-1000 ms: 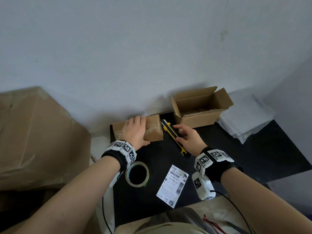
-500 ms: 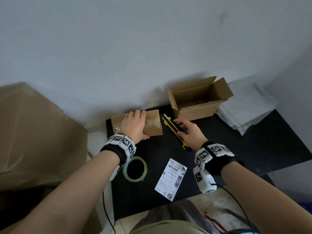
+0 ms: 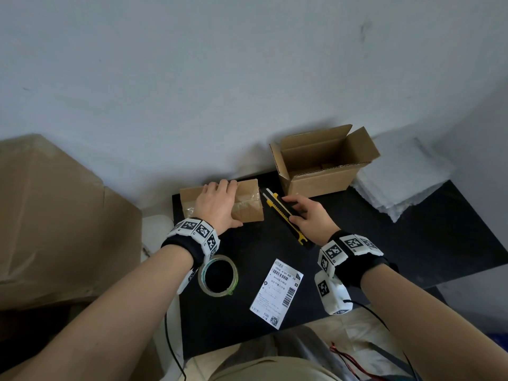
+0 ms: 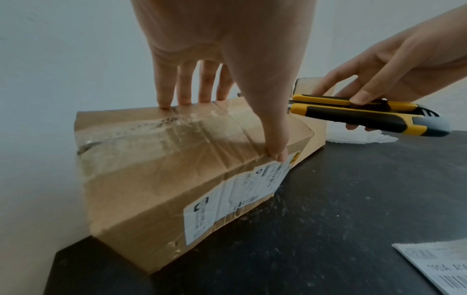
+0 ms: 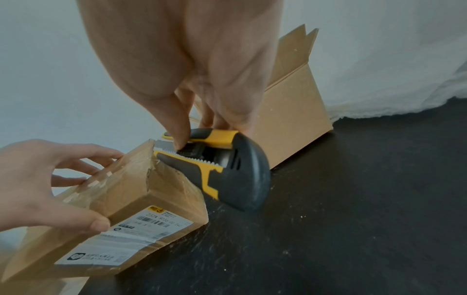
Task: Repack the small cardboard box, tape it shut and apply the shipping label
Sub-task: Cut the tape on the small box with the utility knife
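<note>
A small taped cardboard box [image 3: 248, 209] lies at the back left of the black table [image 3: 384, 243], with an old label [image 5: 131, 237] on its near side. My left hand [image 3: 217, 206] grips it from above, fingers over the far edge and thumb [image 4: 275, 147] on the near edge. My right hand [image 3: 308, 220] holds a yellow and black utility knife [image 3: 284, 214], thumb on the slider [image 5: 185, 150]. The knife's front end [image 5: 161, 146] is at the box's right end, by the top edge. A loose shipping label [image 3: 276, 292] and a clear tape roll [image 3: 218, 274] lie nearer me.
An open, larger cardboard box [image 3: 321, 163] stands behind the knife, flaps up. White foam sheets [image 3: 398, 182] are stacked at the back right. A big cardboard sheet [image 3: 55, 221] leans off the table's left side. The wall [image 3: 247, 78] rises right behind the table.
Only the head view has shifted a little. Both hands, the small box and the knife stay where they were.
</note>
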